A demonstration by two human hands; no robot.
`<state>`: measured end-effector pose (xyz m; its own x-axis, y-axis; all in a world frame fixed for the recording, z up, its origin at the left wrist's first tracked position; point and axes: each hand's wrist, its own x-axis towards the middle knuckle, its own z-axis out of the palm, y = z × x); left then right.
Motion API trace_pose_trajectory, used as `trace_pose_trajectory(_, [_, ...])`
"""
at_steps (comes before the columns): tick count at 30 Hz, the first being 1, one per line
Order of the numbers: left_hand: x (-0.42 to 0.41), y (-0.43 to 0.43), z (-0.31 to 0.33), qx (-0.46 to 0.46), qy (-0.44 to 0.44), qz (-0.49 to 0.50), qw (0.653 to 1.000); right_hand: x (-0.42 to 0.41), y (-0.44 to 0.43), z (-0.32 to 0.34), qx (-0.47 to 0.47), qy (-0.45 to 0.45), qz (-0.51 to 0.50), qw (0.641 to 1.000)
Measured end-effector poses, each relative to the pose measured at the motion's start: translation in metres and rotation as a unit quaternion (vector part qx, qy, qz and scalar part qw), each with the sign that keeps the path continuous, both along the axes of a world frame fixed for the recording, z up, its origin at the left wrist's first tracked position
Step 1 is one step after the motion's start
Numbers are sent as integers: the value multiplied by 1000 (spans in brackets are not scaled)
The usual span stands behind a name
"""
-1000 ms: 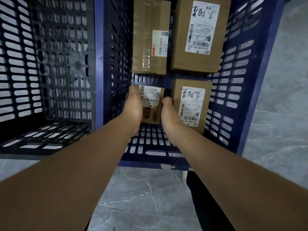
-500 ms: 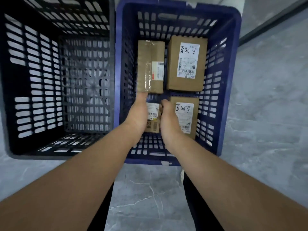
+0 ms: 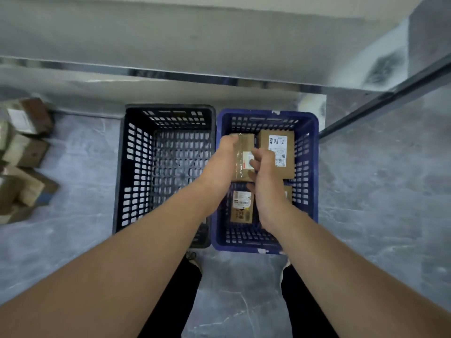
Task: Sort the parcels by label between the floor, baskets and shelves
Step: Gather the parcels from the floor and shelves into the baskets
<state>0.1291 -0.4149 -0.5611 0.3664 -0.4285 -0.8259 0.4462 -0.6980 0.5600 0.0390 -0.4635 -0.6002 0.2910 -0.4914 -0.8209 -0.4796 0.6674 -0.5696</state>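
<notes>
A blue basket (image 3: pixel 313 172) stands on the floor to the right of a black basket (image 3: pixel 120 172), which looks empty. In the blue one lie a small labelled parcel (image 3: pixel 241 206) at the near left, a taped parcel (image 3: pixel 244 145) at the far left and a parcel with handwritten marks (image 3: pixel 277 153) at the far right. A further parcel (image 3: pixel 289 192) at the near right is mostly hidden by my right hand. My left hand (image 3: pixel 219 162) and my right hand (image 3: pixel 264 186) hover above the blue basket, in front of the taped parcel, and seem to hold nothing.
Several loose cardboard parcels (image 3: pixel 24 152) lie piled on the grey floor at the far left. A metal shelf edge (image 3: pixel 170 74) runs across behind both baskets. A dark rail (image 3: pixel 380 98) slants down at the right. My legs and shoes are below.
Both hands have let go of the small labelled parcel, which now lies in the blue basket. The hands and the camera have risen, so the baskets look smaller and the floor pile shows.
</notes>
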Motion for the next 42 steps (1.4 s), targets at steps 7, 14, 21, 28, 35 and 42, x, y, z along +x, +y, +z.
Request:
trace_pose_trajectory(7, [36, 13, 136, -73, -43, 1, 996, 29, -4, 154, -75, -30, -19, 997])
trace_pose_trajectory(14, [50, 23, 296, -112, -100, -32, 988, 41, 7, 318, -178, -67, -29, 981])
trace_pose_trajectory(21, [33, 31, 437, -178, -183, 24, 967, 41, 1, 460, -252, -153, 21, 955])
trace_pose_trajectory(28, [-9, 32, 550, -233, -248, 103, 935, 13, -12, 578, -297, -247, 97, 918])
trace_pose_trajectory(35, [-35, 55, 631, -255, -313, 195, 894, -10, -1, 671, -328, -313, 173, 874])
trace_pose_trajectory(42, [-53, 114, 673, -253, -376, 254, 855, -5, 50, 711, -320, -365, 244, 840])
